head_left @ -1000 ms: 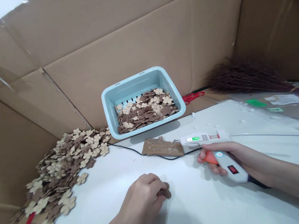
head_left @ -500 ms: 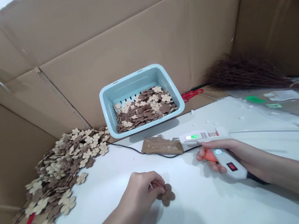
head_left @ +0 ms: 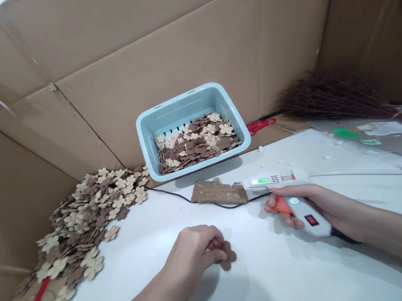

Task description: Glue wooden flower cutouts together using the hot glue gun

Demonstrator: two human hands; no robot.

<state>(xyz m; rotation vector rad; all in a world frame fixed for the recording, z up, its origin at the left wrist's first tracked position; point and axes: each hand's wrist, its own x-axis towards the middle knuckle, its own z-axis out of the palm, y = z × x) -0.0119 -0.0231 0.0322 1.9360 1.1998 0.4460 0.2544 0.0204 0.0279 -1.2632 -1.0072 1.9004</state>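
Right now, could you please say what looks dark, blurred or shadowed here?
In the head view, the upper right corner is nearly black, the twig bundle looks blurred, and a shadow falls on the white tabletop beneath the left hand.

White board [head_left: 267,282], lower centre of the frame. At left, flowers [head_left: 95,203] overlap its edge; near centre lie a scrap [head_left: 217,192] and a cord [head_left: 233,207]; white beads [head_left: 261,148] dot the area right of centre.
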